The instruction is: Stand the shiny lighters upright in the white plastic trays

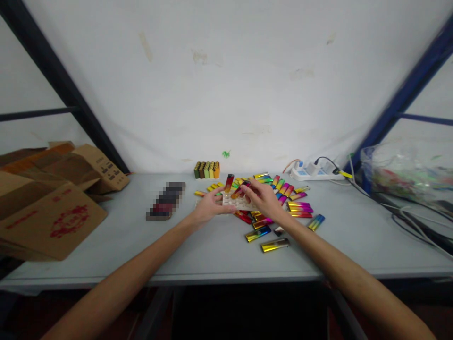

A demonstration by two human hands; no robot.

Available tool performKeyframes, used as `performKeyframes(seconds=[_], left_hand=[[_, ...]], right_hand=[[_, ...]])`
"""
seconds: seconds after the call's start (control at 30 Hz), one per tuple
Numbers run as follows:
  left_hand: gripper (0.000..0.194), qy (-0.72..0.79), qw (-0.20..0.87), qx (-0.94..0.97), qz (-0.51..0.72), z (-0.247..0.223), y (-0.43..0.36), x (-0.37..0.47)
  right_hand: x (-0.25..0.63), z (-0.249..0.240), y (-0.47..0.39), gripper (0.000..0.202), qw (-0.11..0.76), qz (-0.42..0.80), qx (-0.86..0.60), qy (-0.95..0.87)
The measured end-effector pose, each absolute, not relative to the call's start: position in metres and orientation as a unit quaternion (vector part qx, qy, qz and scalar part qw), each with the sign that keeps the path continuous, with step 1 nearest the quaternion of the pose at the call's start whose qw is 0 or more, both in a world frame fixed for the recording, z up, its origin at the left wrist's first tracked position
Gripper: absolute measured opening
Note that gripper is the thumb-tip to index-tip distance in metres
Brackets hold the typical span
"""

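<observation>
My left hand (pixel 208 206) is closed on the left end of a whitish tray (pixel 240 205) with small compartments, held above the table. One red and gold lighter (pixel 229 182) stands upright at the tray's left end. Beside it, my right hand (pixel 261 196) pinches a second red and gold lighter (pixel 238 191), tilted, its lower end at the tray. Around and beneath the tray lie several shiny multicoloured lighters, among them a gold one (pixel 275 245) and a blue and yellow one (pixel 316 222).
A block of upright lighters (pixel 206 170) stands by the wall. Open cardboard boxes (pixel 56 217) are at the left, near a pixelated object (pixel 166 201). At the right are a white power strip (pixel 311 173), cables and a clear plastic bag (pixel 392 165).
</observation>
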State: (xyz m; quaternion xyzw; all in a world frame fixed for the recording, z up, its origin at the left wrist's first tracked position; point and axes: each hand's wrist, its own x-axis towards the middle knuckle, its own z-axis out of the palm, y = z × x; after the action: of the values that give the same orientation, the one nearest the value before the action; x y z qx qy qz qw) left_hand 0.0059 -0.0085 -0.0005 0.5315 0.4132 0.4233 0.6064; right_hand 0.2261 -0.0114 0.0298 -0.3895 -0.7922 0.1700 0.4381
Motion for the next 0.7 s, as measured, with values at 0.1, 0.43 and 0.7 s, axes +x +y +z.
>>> performKeyframes(seconds=[0.1, 0.43, 0.7], left_hand=[[0.095, 0.406, 0.607, 0.546, 0.411, -0.002, -0.01, 0.008], [0.099, 0.424, 0.603, 0.548, 0.396, 0.0, -0.014, 0.014], [0.104, 0.426, 0.577, 0.577, 0.39, -0.001, -0.016, 0.019]], right_hand=[[0.224, 0.025, -0.008, 0.04, 0.429, 0.157, -0.389, -0.8], [0.226, 0.017, -0.001, 0.037, 0.408, 0.117, -0.4, -0.812], [0.222, 0.01, 0.005, 0.032, 0.364, 0.023, -0.369, -0.855]])
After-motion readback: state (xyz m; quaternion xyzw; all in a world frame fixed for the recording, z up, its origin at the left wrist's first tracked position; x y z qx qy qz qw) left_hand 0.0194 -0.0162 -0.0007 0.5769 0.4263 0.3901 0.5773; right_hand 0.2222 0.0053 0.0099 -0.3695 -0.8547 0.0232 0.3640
